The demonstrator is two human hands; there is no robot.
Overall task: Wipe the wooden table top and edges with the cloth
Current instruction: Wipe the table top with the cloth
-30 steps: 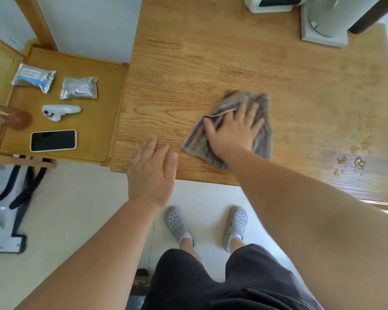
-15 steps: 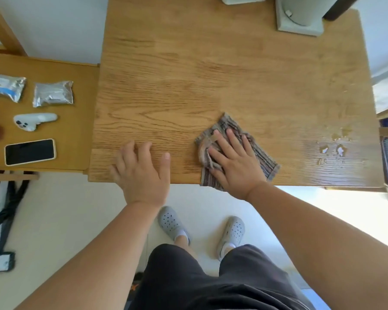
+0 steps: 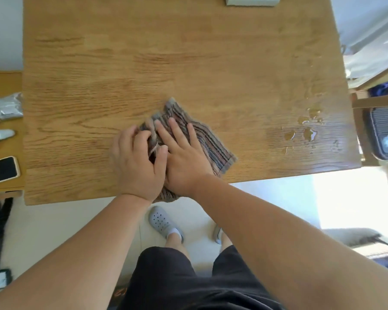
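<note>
Cloth [image 3: 211,145] lies beneath flat fingers [image 3: 177,136] of right hand [image 3: 185,168]; left hand [image 3: 137,164] pinches its bunched edge.

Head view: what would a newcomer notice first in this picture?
Both hands meet on the striped cloth near the front edge of the wooden table: the right hand presses it flat, the left hand grips its left side. Spilled droplets glisten near the table's right edge.

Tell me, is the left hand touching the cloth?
Touching. The head view shows the left hand gripping the bunched edge of the cloth between fingers and thumb, while the right hand presses flat on it.
</note>
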